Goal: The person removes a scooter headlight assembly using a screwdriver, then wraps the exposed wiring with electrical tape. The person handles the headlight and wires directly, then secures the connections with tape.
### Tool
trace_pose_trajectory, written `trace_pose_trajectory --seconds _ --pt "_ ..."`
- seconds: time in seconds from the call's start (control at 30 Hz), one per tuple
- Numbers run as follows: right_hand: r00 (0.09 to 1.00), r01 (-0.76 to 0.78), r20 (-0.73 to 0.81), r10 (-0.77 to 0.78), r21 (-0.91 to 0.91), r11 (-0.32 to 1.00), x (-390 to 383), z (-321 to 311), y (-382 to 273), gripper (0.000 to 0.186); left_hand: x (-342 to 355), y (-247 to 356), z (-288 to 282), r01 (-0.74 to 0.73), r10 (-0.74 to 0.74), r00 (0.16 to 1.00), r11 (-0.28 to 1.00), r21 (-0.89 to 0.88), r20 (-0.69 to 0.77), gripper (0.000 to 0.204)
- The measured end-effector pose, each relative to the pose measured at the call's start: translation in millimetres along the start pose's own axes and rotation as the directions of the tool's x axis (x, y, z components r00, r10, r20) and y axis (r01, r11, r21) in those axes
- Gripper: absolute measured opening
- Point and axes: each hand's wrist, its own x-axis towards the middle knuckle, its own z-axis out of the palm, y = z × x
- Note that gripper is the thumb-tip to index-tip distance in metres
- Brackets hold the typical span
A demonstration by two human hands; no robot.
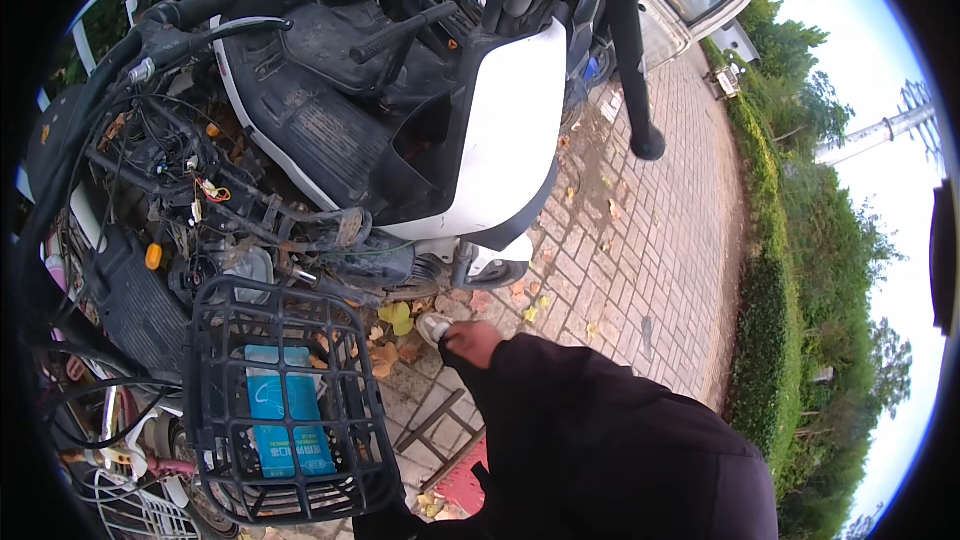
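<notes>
My right hand (474, 344) comes out of a black sleeve (590, 410) that enters from the lower right. Its fingers look curled in, and whatever they may hold is hidden. Just past it a pale shoe (430, 328) shows on the paving. Left of the hand is a black wire basket (365, 370) with a flat blue packet (283, 410) inside it. Beyond the hand stands a scooter with a white front panel (510, 120). My left hand does not show.
A partly stripped scooter with loose wires (205, 180) crowds the left side. More handlebars (632, 50) rise at the top. Brick paving (660, 260) with fallen leaves runs toward a hedge (765, 330) on the right. A metal frame (440, 425) lies near a red patch (465, 480).
</notes>
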Motion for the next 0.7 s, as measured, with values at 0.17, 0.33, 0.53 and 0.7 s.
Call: trace_pose_trajectory --seconds 0.17,0.33,0.53,0.7 --pt "0.894 0.14 0.414 -0.174 0.112 0.984 45.7 96.5 -10.6 0.015 160.9 13.0 47.7 -0.29 0.294 0.954 0.955 0.062 -0.062 0.043" --pt "0.627 0.368 0.777 0.05 -0.353 0.86 24.5 145.7 34.4 0.02 225.6 -0.3 76.2 -0.179 0.183 0.983 0.98 0.082 -0.036 0.04" --pt "0.488 0.508 0.844 -0.22 -0.07 0.859 24.3 159.1 33.6 0.02 249.1 5.5 69.4 -0.083 0.09 0.993 0.992 0.094 -0.081 0.037" --pt "0.595 0.577 0.733 -0.331 -0.102 0.81 66.3 123.0 19.9 0.015 260.6 0.9 66.5 -0.043 0.058 0.991 0.991 0.124 -0.125 0.034"
